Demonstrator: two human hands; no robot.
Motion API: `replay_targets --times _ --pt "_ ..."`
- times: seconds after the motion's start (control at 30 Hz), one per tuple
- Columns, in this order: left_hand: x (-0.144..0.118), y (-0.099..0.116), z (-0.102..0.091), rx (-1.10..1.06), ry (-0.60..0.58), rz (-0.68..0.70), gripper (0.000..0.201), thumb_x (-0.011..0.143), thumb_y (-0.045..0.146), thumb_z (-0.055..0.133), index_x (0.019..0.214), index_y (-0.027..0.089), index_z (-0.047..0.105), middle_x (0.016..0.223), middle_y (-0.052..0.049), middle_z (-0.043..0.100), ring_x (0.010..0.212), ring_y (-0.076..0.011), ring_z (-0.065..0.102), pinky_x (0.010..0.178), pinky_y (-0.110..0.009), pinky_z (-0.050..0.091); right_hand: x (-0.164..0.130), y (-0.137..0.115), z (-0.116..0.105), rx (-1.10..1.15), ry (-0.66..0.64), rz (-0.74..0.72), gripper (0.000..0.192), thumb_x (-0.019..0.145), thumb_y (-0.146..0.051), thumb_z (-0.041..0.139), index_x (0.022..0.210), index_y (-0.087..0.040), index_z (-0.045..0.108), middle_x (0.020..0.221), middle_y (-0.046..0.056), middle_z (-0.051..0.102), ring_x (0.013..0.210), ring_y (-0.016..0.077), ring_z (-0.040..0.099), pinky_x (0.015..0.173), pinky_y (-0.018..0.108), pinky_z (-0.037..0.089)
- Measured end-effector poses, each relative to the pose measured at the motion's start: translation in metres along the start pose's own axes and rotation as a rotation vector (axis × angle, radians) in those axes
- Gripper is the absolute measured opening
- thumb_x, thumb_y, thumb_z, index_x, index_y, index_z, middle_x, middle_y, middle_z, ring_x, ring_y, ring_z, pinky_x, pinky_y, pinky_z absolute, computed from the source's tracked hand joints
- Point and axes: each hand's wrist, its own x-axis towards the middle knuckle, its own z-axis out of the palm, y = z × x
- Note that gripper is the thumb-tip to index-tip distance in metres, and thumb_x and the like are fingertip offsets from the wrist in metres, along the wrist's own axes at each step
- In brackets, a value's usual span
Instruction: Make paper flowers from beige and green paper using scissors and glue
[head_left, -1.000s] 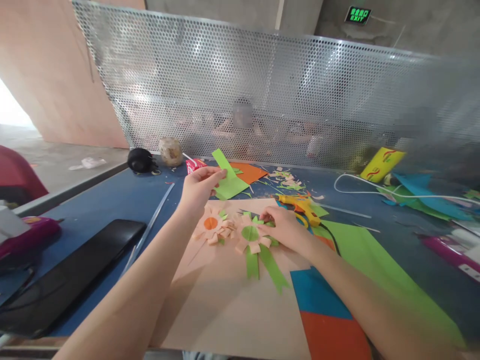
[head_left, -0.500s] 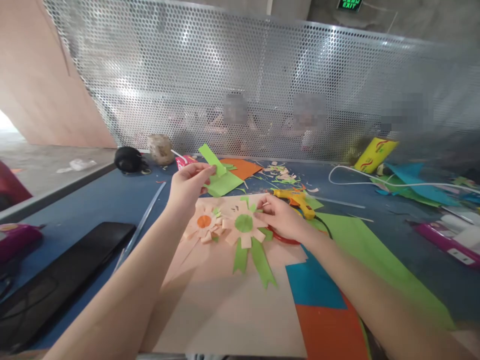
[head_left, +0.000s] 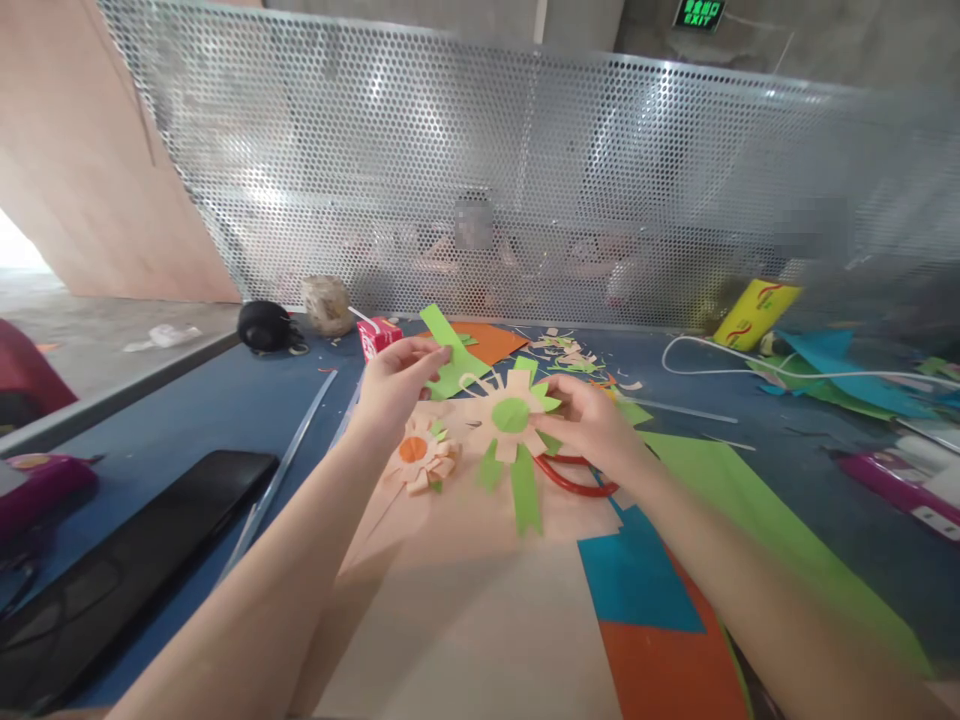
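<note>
Head view: your right hand (head_left: pixel 592 425) is pinching the paper flower (head_left: pixel 511 418) by its edge, holding it tilted up above the peach sheet (head_left: pixel 480 600), its green ribbons dangling. Your left hand (head_left: pixel 394 385) is pinching a green strip (head_left: pixel 442 335) between thumb and fingertips, just beside that flower. A second flower (head_left: pixel 418 455) is lying on the sheet near your left wrist. Red scissors (head_left: pixel 574 478) are resting under your right hand.

A blue table (head_left: pixel 225 400) carries a large peach sheet (head_left: pixel 465 600) near the middle, with a small orange-centred paper flower (head_left: pixel 417 455) on it. Blue paper (head_left: pixel 630 580), orange paper (head_left: pixel 660 670) and green paper (head_left: pixel 750 520) lie right; a black flat case (head_left: pixel 135 560) lies left.
</note>
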Motion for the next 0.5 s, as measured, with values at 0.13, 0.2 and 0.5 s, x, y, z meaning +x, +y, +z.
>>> replay_targets --times 0.13,0.2,0.5 --pt "-0.010 -0.002 0.009 -0.020 -0.092 -0.023 0.017 0.057 0.027 0.068 0.066 0.016 0.060 0.059 0.002 0.055 0.051 -0.0061 0.047 0.042 -0.017 0.033 -0.003 -0.009 -0.003 0.015 0.092 -0.034 0.015 0.069 -0.026 0.056 0.082 -0.020 0.050 0.081 0.001 0.057 0.073 0.0143 0.059 0.064 0.026 0.047" --pt "-0.015 -0.001 0.013 -0.040 -0.124 -0.031 0.014 0.058 0.024 0.067 0.067 0.016 0.061 0.061 0.001 0.057 0.052 -0.0063 0.048 0.042 -0.017 0.033 -0.005 -0.010 -0.004 0.005 0.128 -0.069 0.015 0.070 -0.025 0.055 0.083 -0.021 0.050 0.082 0.001 0.055 0.074 0.0140 0.058 0.064 0.026 0.047" --pt "-0.026 0.005 0.015 -0.134 -0.204 -0.042 0.011 0.057 0.025 0.068 0.063 0.018 0.062 0.062 0.001 0.060 0.053 -0.0077 0.051 0.047 -0.020 0.038 -0.012 -0.012 -0.001 -0.019 0.136 -0.199 0.014 0.071 -0.030 0.056 0.081 -0.024 0.049 0.073 0.000 0.053 0.061 0.0127 0.054 0.055 0.025 0.048"
